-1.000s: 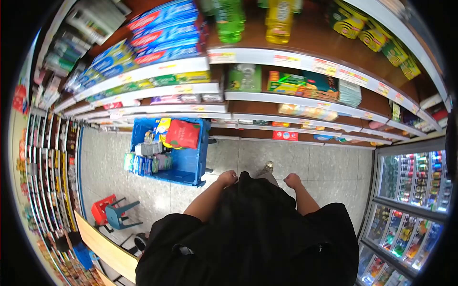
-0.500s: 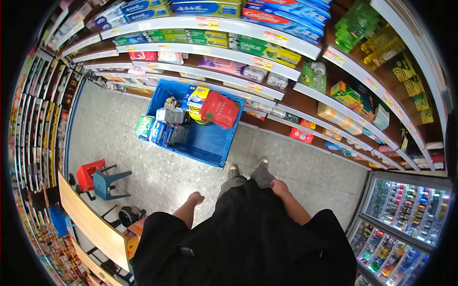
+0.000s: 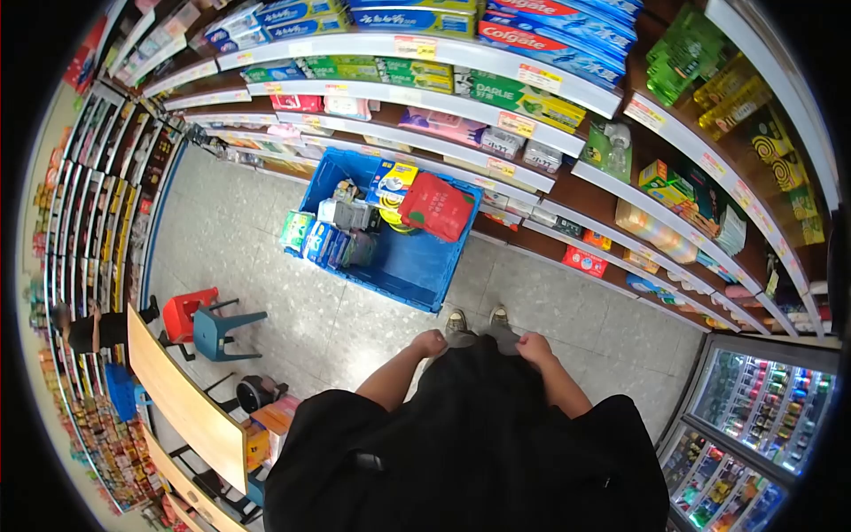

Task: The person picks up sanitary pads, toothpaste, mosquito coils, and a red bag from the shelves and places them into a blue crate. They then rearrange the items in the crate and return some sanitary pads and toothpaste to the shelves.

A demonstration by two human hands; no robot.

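My left hand (image 3: 430,342) is closed at one leg of my grey trousers (image 3: 503,337), with the cloth pinched at the fingers. On the other leg, my right hand (image 3: 534,347) also pinches the trouser fabric. Ahead of my shoes (image 3: 456,320), a blue plastic crate (image 3: 377,297) rests on the floor, apart from both hands. Its left and back parts hold a red pouch (image 3: 436,206), a yellow and white pack (image 3: 394,182), blue packs (image 3: 324,244), a green and white pack (image 3: 298,229) and grey-white packs (image 3: 348,214).
Shelves (image 3: 514,71) with toothpaste boxes (image 3: 541,35) and other goods run behind the crate. A glass-door fridge (image 3: 753,399) stands right. Red (image 3: 182,315) and teal (image 3: 217,332) stools and a wooden table (image 3: 182,408) are left. Another person (image 3: 97,332) stands beyond the table.
My left hand has come inward from the side to the trouser leg. My right hand stays at the other leg. The view has shifted slightly, and the person at far left shows more.
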